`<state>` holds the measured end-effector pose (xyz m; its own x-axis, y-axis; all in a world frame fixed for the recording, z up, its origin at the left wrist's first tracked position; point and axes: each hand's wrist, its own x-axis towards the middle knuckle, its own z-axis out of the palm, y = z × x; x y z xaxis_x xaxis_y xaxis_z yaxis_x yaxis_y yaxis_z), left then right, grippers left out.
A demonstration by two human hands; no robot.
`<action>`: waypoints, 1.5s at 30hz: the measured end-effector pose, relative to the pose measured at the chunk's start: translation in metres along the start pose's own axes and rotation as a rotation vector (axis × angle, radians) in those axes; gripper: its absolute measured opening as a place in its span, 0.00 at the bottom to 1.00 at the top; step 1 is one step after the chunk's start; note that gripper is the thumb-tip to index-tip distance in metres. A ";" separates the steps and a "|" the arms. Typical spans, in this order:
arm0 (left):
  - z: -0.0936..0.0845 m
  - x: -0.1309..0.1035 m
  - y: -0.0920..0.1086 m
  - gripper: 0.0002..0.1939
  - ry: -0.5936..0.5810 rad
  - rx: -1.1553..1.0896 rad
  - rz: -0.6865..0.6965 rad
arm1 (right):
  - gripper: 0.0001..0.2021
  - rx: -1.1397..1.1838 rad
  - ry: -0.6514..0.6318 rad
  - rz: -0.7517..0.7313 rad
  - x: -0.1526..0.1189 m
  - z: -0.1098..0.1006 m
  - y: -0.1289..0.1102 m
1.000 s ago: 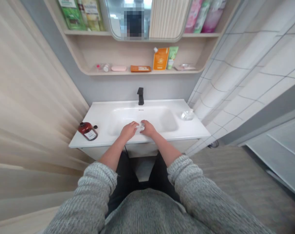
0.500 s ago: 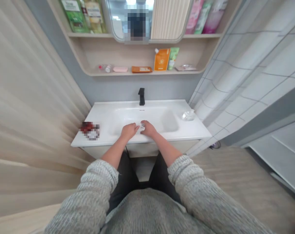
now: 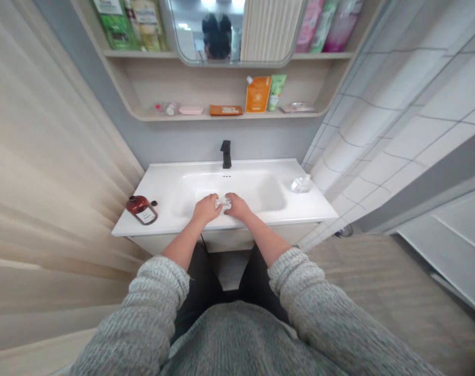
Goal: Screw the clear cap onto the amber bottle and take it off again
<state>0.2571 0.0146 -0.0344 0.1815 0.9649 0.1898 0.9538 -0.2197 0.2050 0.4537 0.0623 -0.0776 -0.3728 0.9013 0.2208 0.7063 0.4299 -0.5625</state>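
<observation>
Against half a second ago, more of the clear crumpled piece [image 3: 223, 204] shows between left hand [image 3: 206, 210] and right hand [image 3: 238, 207], above the basin [image 3: 271, 192]. Fingers of both appear pinched on it, though blur obscures exact contact; handling seems two-handed.

I hold both arms out ahead of me and downward, slanting inward. My bulky grey ribbed-knit sleeves [image 3: 157, 284] are bunched up, leaving my bare left forearm [image 3: 182, 245] and bare right forearm [image 3: 266, 240] uncovered to the wrists. My bare left hand [image 3: 206, 210], back turned up, curls its fingers inward, the thumb nearer my body. My bare right hand [image 3: 238, 206] faces it, fingers bent into a pinch. The two hands sit close, level, fingertips slightly apart.
</observation>
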 end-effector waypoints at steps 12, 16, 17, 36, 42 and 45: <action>-0.007 -0.003 0.004 0.20 -0.055 0.025 -0.035 | 0.36 -0.042 -0.009 -0.005 -0.002 0.000 -0.003; -0.005 -0.001 0.003 0.22 -0.117 0.055 -0.077 | 0.37 -0.041 -0.013 0.010 -0.002 -0.001 -0.004; -0.005 -0.001 0.003 0.24 -0.110 0.052 -0.086 | 0.37 -0.037 -0.012 0.011 -0.002 -0.001 -0.004; -0.003 -0.004 0.000 0.27 -0.011 -0.089 0.032 | 0.37 -0.040 -0.003 0.027 -0.001 0.000 -0.003; -0.001 -0.004 -0.003 0.33 0.023 -0.114 0.008 | 0.37 -0.011 -0.003 0.018 -0.001 0.000 -0.001; 0.000 -0.004 -0.004 0.33 0.049 -0.123 0.087 | 0.37 0.001 -0.002 0.008 -0.002 0.000 0.000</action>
<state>0.2521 0.0115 -0.0358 0.2474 0.9338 0.2584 0.8978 -0.3212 0.3012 0.4539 0.0608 -0.0780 -0.3683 0.9045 0.2151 0.7084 0.4228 -0.5651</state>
